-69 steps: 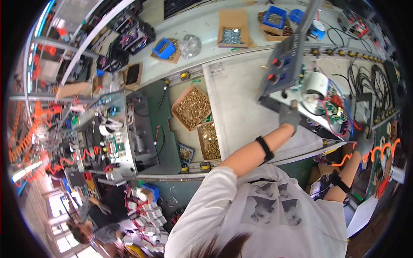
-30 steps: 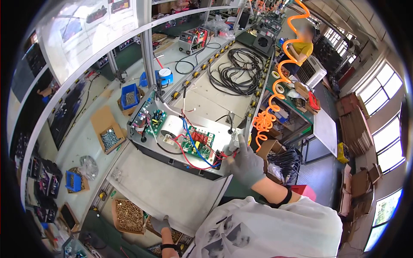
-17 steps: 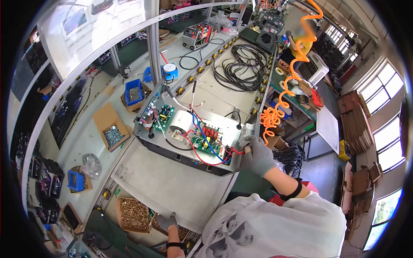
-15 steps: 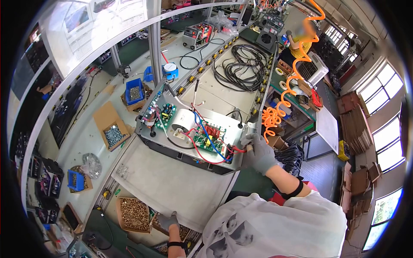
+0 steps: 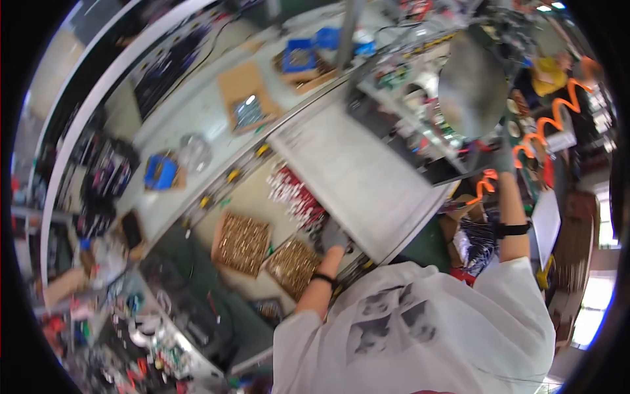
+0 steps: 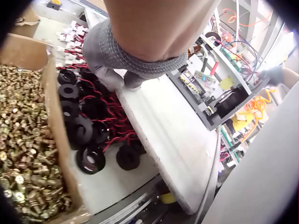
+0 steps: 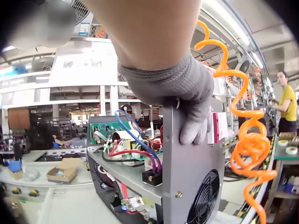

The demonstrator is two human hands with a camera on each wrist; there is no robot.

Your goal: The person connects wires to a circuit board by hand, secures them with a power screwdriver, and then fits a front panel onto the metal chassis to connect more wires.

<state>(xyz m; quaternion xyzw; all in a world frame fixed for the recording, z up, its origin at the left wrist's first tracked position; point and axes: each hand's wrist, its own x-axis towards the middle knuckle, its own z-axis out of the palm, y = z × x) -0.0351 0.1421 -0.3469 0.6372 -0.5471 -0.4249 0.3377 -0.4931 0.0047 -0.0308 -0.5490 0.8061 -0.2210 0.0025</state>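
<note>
One unreadable poster (image 7: 84, 65); right hand (image 7: 173, 88) grips panel (image 7: 191, 163).

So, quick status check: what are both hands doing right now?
Right hand grips the fan panel by its top edge. Left hand down at the ring coils, grip unclear. Brass screws boxed right beside them.

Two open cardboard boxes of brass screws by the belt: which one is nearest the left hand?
The open cardboard box of brass screws lower in the head view, just beside the grey-gloved left hand; the other box lies farther out.
</note>
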